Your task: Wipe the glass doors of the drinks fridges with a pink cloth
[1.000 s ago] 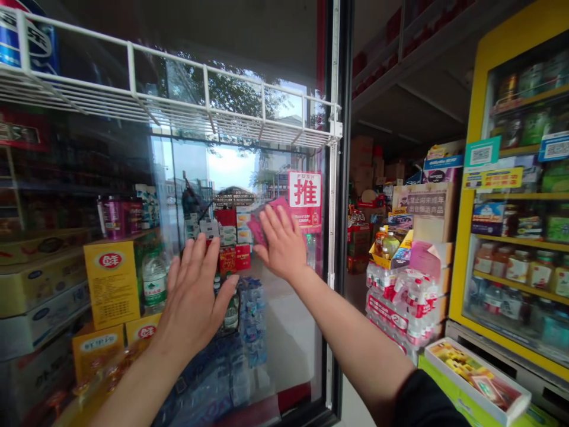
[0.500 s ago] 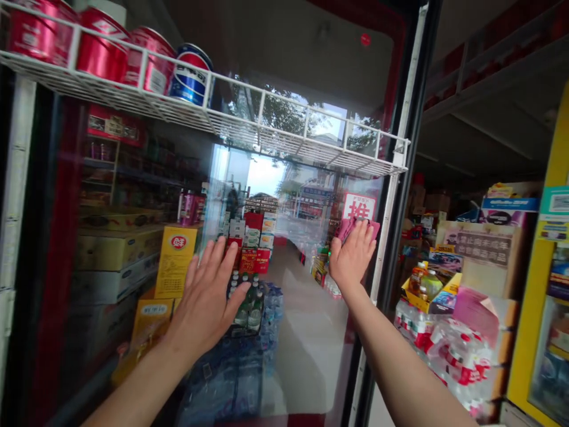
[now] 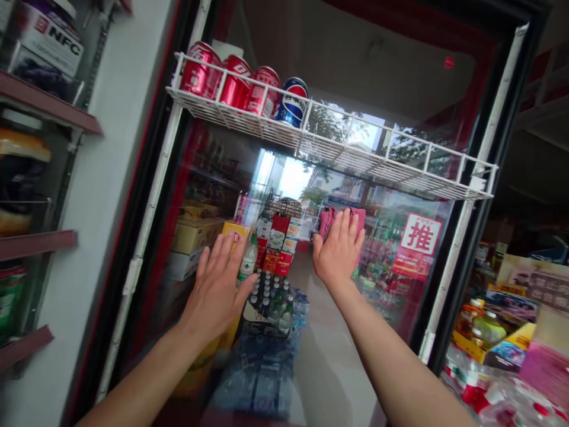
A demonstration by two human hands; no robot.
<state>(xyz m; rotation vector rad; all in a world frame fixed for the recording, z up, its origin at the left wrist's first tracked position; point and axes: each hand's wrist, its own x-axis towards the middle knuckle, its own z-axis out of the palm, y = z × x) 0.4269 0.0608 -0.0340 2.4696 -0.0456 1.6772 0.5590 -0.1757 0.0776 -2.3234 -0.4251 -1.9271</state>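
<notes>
A glass door (image 3: 338, 356) of a drinks cooler stands before me, seen from its inner side. My left hand (image 3: 220, 287) lies flat on the glass with fingers spread, holding nothing. My right hand (image 3: 338, 250) presses a pink cloth (image 3: 328, 218) flat against the glass at mid height, fingers stretched over it. A red and white sign (image 3: 416, 244) with a large character is stuck on the glass to the right of that hand.
A white wire rack (image 3: 338, 157) on the door carries red cans (image 3: 235, 80) and a blue can (image 3: 291, 101) at its left end. Cooler shelves (image 3: 40, 243) with drinks are at the left. Bottled drinks and boxes (image 3: 484, 332) stand at the lower right.
My right hand has slid the pink cloth leftward across the glass, away from the sign. The view has swung left, bringing the cooler shelves into sight. My left hand stays flat on the glass.
</notes>
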